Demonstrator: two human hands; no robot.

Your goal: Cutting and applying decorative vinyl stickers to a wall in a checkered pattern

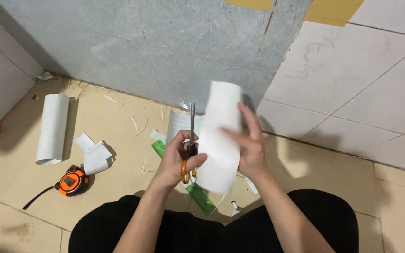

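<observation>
My left hand (176, 159) grips orange-handled scissors (191, 140), blades pointing up toward the wall, right beside a white curled sheet (219, 136). My right hand (247, 143) holds that sheet upright from its right side, fingers spread across its back. The sheet's left edge sits against the scissor blades; whether the blades are in the paper I cannot tell. My black-trousered knees (305, 220) fill the bottom of the view.
On the beige tile floor lie a rolled white sheet (52, 127), folded paper scraps (94, 157), an orange and black tape measure (72, 181), a green ruler (200, 197) and thin paper strips. A grey panel (155, 47) and white wall tiles stand behind.
</observation>
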